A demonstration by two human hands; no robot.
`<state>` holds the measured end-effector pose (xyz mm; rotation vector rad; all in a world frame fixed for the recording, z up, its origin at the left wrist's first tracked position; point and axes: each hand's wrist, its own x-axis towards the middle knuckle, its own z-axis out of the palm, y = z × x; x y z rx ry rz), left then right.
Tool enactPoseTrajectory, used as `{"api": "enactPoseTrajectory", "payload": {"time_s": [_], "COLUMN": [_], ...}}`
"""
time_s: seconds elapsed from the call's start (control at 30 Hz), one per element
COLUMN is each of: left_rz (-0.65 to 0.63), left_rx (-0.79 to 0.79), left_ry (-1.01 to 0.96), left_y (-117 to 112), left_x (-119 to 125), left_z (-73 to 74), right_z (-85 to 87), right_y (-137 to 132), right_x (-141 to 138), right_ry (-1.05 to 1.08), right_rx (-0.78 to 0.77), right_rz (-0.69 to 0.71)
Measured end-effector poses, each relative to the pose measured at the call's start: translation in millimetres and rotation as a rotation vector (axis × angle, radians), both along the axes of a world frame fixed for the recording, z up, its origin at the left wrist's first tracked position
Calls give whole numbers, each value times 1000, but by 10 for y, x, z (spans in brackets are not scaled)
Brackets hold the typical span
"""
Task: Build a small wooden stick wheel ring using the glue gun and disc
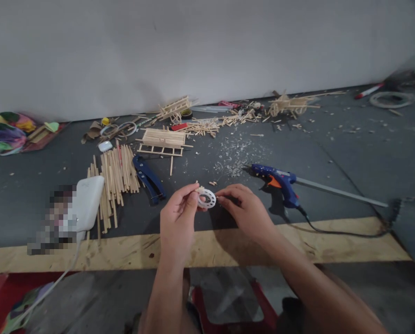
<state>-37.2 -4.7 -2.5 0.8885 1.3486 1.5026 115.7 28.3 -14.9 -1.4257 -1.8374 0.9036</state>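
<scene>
White plastic, a perforated ring [207, 198] hung above the dark floor [332, 148], pinched between the left hand [178, 214] and right hand [244, 206]. Both hands gripped its rim, near a blue glue gun [280, 182] and wooden sticks [115, 178].

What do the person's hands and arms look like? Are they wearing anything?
The left hand and right hand are bare, with no gloves and no rings that I can see. The forearms are uncovered too: no sleeves, watch or bracelet shows before the picture's bottom edge.
</scene>
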Motion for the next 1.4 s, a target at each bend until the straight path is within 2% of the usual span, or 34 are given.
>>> {"api": "enactPoseTrajectory", "payload": {"time_s": [0.17,0.33,0.5,0.7,1.0,1.4], "left_rz": [-68,-169,-262,-292,-332,-342], "left_rx": [-1,-14,-23,5,65,121], "left_ry": [43,142,186,227,432,521], "left_y": [-2,-27,-43,-4,27,17], "left_x": [107,207,306,445,551,585], "left_z": [31,71,94,95,93,61], "right_z": [150,189,185,194,232,245], "right_y": [-103,-192,-221,-253,-286,-288], "right_x": [202,313,378,472,581,572], "right_ry": [233,504,696,704,703,714], "right_rx": [-229,-392,-467,-449,-457,-454], "right_rz": [-130,-123,-150,-160,-246,-209]}}
